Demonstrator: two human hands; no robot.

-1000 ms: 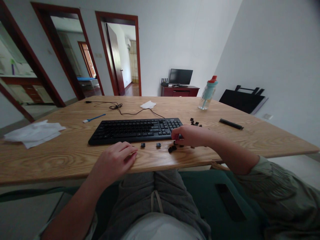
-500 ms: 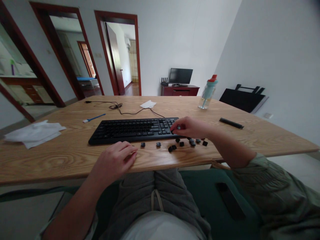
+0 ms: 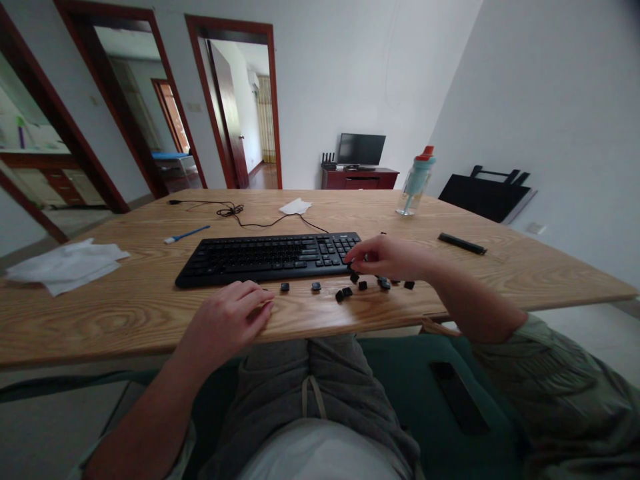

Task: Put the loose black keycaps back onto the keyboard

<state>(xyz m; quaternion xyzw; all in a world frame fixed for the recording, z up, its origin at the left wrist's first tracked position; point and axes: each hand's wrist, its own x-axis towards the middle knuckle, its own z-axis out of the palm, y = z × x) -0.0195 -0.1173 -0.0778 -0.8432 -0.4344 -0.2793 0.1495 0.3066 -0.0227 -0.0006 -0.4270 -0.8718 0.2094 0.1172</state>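
A black keyboard (image 3: 265,259) lies on the wooden table, with bare patches among its keys. Over its right end, my right hand (image 3: 385,257) is closed in a pinch on a small black keycap (image 3: 351,265). Below that hand, several loose keycaps (image 3: 363,285) are scattered on the wood, some partly covered by the hand. My left hand (image 3: 230,317) rests on the table in front of the keyboard's left half, its thumb and fingertips drawn together; what lies between them, if anything, is hidden. Two separate keycaps (image 3: 316,287) sit to its right.
White tissues (image 3: 67,263) lie at the left, and a blue brush (image 3: 187,235) is behind the keyboard. A cable (image 3: 230,211) coils near a folded tissue (image 3: 296,206). A water bottle (image 3: 416,181) and a dark strip (image 3: 463,243) are at the right; a phone (image 3: 459,397) lies on the seat.
My right hand has shifted slightly right and lifted off the keyboard's right end, the keycap between its fingertips. My left hand stays in place.
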